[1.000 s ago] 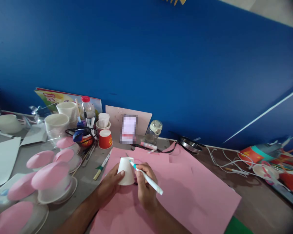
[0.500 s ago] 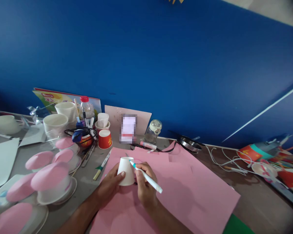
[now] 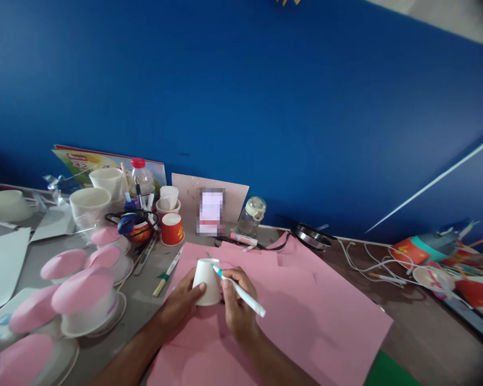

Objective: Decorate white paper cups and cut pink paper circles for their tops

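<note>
A white paper cup [image 3: 206, 281] stands upside down on a big pink paper sheet [image 3: 306, 311]. My left hand [image 3: 181, 305] is wrapped round the cup's left side and steadies it. My right hand [image 3: 237, 311] pinches a white pen with a teal tip [image 3: 238, 290]. The pen's tip rests near the cup's upper right edge, and its barrel slants down to the right over my fingers.
Cups capped with pink domes [image 3: 84, 292] crowd the left. Behind them are stacked white cups [image 3: 92, 202], a red cup [image 3: 173, 229], a bottle [image 3: 140, 179], a small jar [image 3: 253, 214] and a loose marker [image 3: 168, 271]. White cables [image 3: 370, 262] and coloured crafts [image 3: 438, 257] lie right.
Both hands, the cup and the pen stay almost in place. The view has drifted slightly, and the pen tip has shifted a little to the left along the cup.
</note>
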A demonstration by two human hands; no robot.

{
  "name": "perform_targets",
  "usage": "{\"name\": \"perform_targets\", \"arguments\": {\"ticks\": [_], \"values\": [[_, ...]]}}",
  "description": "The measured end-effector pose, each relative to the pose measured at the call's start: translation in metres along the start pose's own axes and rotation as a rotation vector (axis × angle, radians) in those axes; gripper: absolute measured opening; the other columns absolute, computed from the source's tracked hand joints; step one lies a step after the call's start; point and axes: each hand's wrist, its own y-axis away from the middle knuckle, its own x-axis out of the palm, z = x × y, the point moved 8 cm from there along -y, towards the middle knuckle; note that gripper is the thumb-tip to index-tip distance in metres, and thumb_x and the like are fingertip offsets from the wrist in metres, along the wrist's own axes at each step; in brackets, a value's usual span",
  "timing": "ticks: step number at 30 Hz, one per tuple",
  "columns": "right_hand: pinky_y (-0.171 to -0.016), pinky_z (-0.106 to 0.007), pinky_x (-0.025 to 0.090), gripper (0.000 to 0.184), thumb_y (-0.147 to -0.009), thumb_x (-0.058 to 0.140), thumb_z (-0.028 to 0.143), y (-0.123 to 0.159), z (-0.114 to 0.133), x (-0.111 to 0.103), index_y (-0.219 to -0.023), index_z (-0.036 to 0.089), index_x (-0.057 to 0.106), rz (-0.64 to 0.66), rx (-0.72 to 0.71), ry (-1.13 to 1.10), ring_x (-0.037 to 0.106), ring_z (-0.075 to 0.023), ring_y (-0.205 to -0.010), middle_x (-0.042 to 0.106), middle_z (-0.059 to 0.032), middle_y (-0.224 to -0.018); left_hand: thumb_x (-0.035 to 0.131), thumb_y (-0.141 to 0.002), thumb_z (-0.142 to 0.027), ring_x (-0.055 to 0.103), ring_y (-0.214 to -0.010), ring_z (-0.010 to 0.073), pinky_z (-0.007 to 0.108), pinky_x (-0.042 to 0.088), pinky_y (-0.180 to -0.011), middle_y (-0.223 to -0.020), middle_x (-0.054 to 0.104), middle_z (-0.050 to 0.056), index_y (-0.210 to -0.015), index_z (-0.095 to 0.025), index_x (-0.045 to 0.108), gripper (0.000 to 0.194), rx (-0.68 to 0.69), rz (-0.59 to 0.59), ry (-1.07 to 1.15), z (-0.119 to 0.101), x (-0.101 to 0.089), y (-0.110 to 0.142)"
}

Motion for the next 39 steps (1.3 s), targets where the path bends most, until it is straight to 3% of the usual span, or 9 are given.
{"name": "perform_targets", "arguments": {"ticks": [7, 26, 39], "values": [[-0.063, -0.031, 0.046, 0.015, -0.090, 0.047, 0.028, 0.002, -0.001, -0.001, -0.086, 0.019, 0.059, -0.010, 0.012, -0.035, 0.057, -0.0183, -0.071, 0.060, -0.0037, -0.077, 0.070, -0.078, -0.032, 0.061, -0.100, 0.0248, 0.035, 0.043, -0.087, -0.112, 0.066, 0.010, -0.129, -0.022, 0.055, 0.054, 0.002, 0.019, 0.017, 0.001, 0.001, 0.000], [-0.063, -0.030, 0.046, 0.017, -0.091, 0.047, 0.031, 0.001, -0.007, -0.002, -0.088, 0.019, 0.059, -0.026, 0.059, -0.055, 0.058, -0.0187, -0.076, 0.060, -0.0047, -0.083, 0.070, -0.079, -0.034, 0.061, -0.096, 0.0229, 0.029, 0.044, -0.076, -0.112, 0.066, 0.010, -0.128, -0.021, 0.054, 0.053, -0.006, 0.015, -0.011, 0.000, 0.004, 0.001], [-0.062, -0.028, 0.047, 0.016, -0.090, 0.047, 0.030, -0.001, -0.006, -0.005, -0.087, 0.020, 0.058, -0.072, 0.079, -0.064, 0.058, -0.0175, -0.071, 0.060, -0.0030, -0.079, 0.064, -0.084, -0.033, 0.057, -0.106, 0.0248, 0.031, 0.045, -0.082, -0.118, 0.063, 0.010, -0.129, -0.022, 0.054, 0.048, 0.004, 0.038, -0.034, -0.001, 0.003, 0.001]]}}
